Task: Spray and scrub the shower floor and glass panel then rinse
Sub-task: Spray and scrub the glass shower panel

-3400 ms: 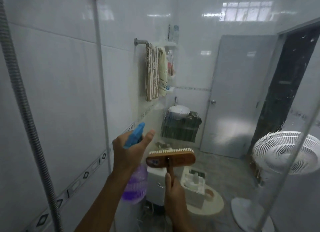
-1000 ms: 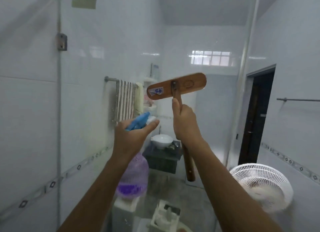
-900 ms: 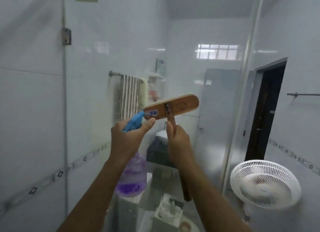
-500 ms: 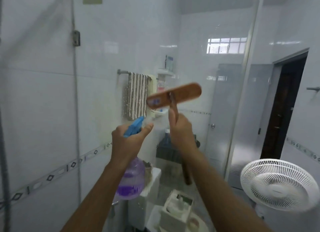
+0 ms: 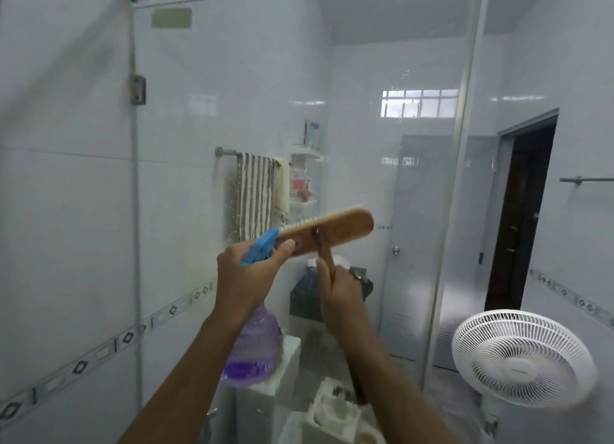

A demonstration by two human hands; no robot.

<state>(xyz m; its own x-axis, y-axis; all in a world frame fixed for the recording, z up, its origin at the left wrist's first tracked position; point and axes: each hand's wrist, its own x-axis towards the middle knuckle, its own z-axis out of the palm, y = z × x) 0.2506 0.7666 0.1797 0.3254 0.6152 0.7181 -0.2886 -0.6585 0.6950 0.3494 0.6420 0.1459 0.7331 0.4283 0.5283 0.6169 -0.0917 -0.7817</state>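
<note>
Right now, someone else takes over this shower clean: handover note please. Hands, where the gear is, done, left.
Left hand: closed on the spray bottle, blue trigger head up, purple liquid low in the bottle.
Right hand: closed on the handle of the wooden scrub brush, head raised, bristles toward the glass panel.
Done: droplets and a cloudy patch on the glass in front of the striped towel suggest some spraying; extent unclear.
Left: finish scrubbing the glass, rinse. The shower floor is out of view, so its state is unknown.
Note: white fan stands outside the glass, right.
</note>
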